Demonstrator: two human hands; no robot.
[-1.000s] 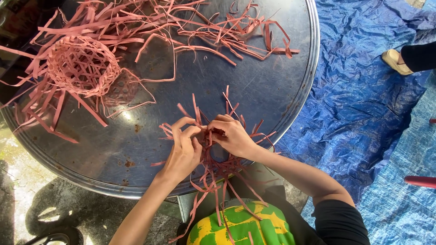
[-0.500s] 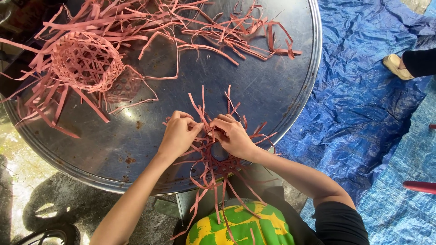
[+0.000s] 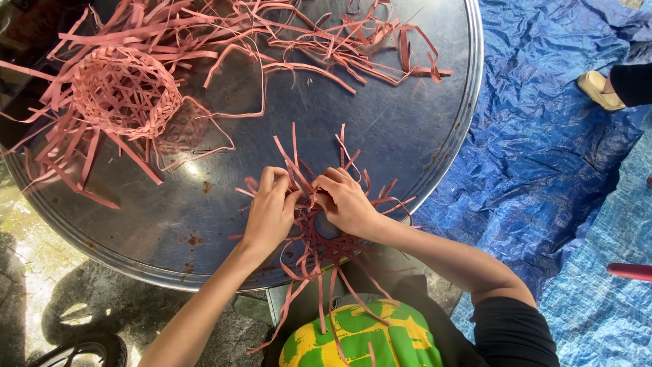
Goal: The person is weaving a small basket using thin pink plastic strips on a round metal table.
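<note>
Pinching in tight, both sets of fingers are closed on the pink strips at the heart of a small woven start (image 3: 314, 228). The left hand (image 3: 270, 211) curls over from one side and the right hand (image 3: 348, 202) meets it thumb to thumb, so the crossing strands stay pressed flat and cannot spring apart. Exactly which strip each fingertip holds is hard to tell, since the knuckles hide the join. That weave sits on the near edge of the round metal bench (image 3: 407, 129), close to the body, its loose ends fanning out and trailing down over the green and yellow cloth (image 3: 356, 336) on the lap. Further out to the left sits a half-made pink basket (image 3: 125, 92), open mouth up, spokes splayed. Spare strips (image 3: 326, 41) lie in a heap across the far side, within reach. Blue tarpaulin (image 3: 543, 170) covers the ground to the right, where another person's sandalled foot (image 3: 599, 90) shows.
</note>
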